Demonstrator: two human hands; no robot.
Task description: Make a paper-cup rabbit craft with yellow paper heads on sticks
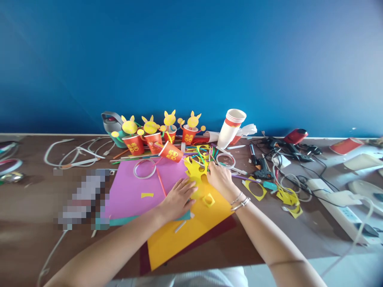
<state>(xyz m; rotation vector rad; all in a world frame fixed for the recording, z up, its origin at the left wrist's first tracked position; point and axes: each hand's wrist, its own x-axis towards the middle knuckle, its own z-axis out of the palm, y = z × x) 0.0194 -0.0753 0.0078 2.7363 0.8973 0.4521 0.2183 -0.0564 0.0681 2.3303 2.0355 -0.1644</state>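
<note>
My left hand (178, 198) lies flat with its fingers stretched over the purple sheet (125, 191) and the yellow-orange sheet (176, 239). Its fingertips touch the edge of a yellow paper scrap with cut-outs (196, 171). My right hand (220, 178), bracelets at the wrist, is closed at that scrap's right side, beside green and other pipe cleaners (206, 153). What its fingers hold is hidden. Beyond my left hand a red paper cup (171, 152) lies tipped over. A small yellow paper ring (208, 200) rests between my forearms.
Several red cups with yellow animal-head figures (134, 144) line the wall. A stack of white cups (230, 129) leans behind my right hand. Glue guns (263, 169), cables and a power strip (338, 205) fill the right side. White cable (79, 155) coils at left.
</note>
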